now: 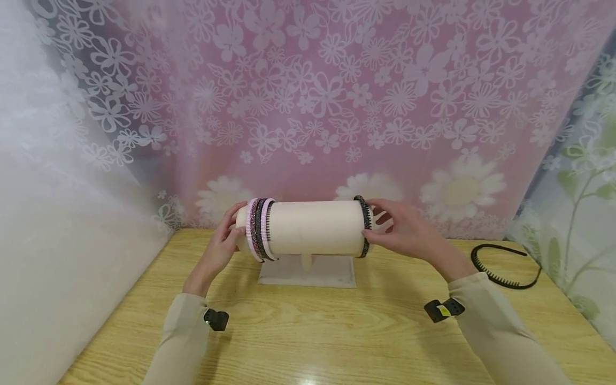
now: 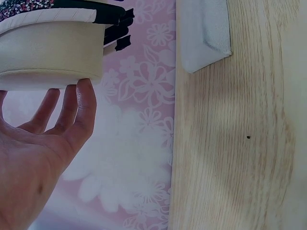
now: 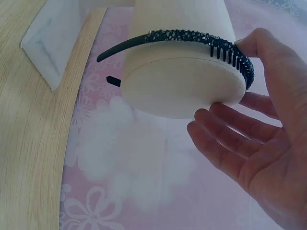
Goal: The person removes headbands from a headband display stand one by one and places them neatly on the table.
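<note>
A cream cylindrical headband stand (image 1: 313,227) lies crosswise over a pale base. My left hand (image 1: 223,243) holds its left end; in the left wrist view the fingertips (image 2: 86,86) meet the end's rim. Beside that hand, several headbands (image 1: 260,230), pale pink, pinkish glitter and dark, sit around the cylinder. At the right end, a black beaded headband (image 3: 184,36) with comb teeth curves around the stand. My right hand (image 1: 404,227) pinches it, thumb at the front and index finger behind. Its other fingers are loosely bent beside the end face.
The stand's flat whitish base (image 1: 308,272) rests on a light wood table (image 1: 308,326). Another black toothed headband (image 1: 505,283) lies at the table's right, near my right forearm. Pink flowered cloth (image 1: 313,107) hangs behind.
</note>
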`<state>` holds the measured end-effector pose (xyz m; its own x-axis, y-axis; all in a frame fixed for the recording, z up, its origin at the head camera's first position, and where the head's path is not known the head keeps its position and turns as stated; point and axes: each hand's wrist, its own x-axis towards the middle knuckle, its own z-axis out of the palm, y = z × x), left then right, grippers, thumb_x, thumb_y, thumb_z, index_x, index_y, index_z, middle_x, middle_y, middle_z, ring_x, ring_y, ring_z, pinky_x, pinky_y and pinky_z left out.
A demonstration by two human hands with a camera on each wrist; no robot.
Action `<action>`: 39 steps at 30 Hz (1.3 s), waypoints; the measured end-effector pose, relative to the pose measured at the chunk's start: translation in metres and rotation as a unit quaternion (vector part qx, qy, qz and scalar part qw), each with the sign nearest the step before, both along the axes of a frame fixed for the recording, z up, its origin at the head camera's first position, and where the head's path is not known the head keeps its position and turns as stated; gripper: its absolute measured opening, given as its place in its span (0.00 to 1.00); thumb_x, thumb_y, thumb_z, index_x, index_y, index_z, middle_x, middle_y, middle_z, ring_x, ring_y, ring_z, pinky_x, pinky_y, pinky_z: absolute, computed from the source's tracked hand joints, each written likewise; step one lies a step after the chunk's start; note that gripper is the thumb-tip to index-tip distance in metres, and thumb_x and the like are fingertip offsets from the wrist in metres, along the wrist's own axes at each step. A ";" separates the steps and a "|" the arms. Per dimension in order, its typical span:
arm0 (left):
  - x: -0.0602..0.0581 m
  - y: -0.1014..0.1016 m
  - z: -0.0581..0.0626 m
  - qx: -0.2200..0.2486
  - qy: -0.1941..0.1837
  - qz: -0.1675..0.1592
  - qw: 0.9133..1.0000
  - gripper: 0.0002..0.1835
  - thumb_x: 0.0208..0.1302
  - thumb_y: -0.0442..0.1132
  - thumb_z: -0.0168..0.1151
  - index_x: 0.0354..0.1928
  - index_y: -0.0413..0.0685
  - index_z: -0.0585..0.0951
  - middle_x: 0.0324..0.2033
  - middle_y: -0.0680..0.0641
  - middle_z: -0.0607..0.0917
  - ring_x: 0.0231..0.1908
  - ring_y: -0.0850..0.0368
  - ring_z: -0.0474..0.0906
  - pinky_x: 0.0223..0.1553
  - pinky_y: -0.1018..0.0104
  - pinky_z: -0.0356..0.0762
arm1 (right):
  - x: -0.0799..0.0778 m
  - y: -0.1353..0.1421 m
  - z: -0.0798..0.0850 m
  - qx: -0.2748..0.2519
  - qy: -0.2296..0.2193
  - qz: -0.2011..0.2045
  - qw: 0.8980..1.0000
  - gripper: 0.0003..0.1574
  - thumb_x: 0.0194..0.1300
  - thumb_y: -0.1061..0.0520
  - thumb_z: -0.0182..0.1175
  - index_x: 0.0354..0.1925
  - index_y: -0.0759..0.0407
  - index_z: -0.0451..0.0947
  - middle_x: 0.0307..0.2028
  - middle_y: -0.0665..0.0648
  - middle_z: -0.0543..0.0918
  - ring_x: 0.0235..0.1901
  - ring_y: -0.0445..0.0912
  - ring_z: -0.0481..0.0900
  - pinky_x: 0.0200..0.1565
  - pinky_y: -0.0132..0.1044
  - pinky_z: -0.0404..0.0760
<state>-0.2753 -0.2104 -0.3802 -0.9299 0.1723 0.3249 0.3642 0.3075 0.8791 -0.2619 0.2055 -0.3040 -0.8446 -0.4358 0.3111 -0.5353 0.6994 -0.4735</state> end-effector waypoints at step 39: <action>-0.001 0.000 -0.001 -0.004 0.001 0.006 1.000 0.30 0.81 0.42 0.45 0.79 0.70 0.58 0.71 0.39 0.68 0.49 0.49 0.78 0.38 0.56 0.82 | 0.018 0.012 -0.009 -0.196 -0.109 -0.038 0.974 0.36 0.66 0.58 0.70 0.70 0.60 0.73 0.49 0.67 0.81 0.42 0.46 0.88 0.39 0.38 0.89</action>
<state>-0.2762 -0.2103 -0.3815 -0.9312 0.1632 0.3260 0.3625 0.3190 0.8757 -0.2442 0.2177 -0.3130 -0.9343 -0.2543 0.2500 -0.3459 0.4757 -0.8088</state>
